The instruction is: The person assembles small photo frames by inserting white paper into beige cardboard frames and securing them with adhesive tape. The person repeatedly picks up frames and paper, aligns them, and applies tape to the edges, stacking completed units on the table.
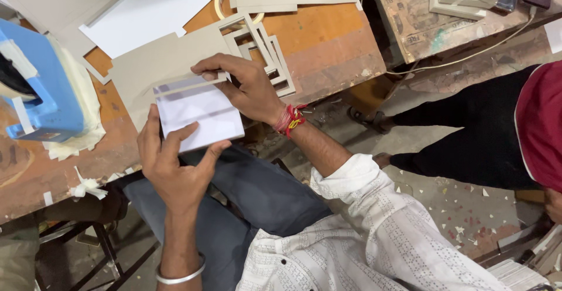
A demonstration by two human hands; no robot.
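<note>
Card: a small white rectangular card (199, 118), glossy by the look of its sheen, held just above the bench edge, between the two hands and over the person's lap.
Strip: a thin grey board strip (187, 84) lies along the card's far edge, touching it.
Left hand: the left hand (172, 168) cups the card from below at its near edge, thumb up the left side, fingers spread wide and curled onto the face; a loose, supporting hold rather than a clamp.
Right hand: the right hand (246, 86) is half closed, fingertips pinching the strip down against the card's far right corner.
Handling: I'd judge the card light and fairly stiff, flat with no sag, likely slick on its face and easy to crease or smudge. The strip looks thin and bendy along its length.
Where to hold: by the edges and corners, as both hands do, keeping pads off the face.
Around: grey board sheets (164, 63) and cut frames (266, 51) lie on the wooden bench (328, 39); a blue tape dispenser (35, 86) stands at the left; another person's dark trousers (468, 133) are to the right.
</note>
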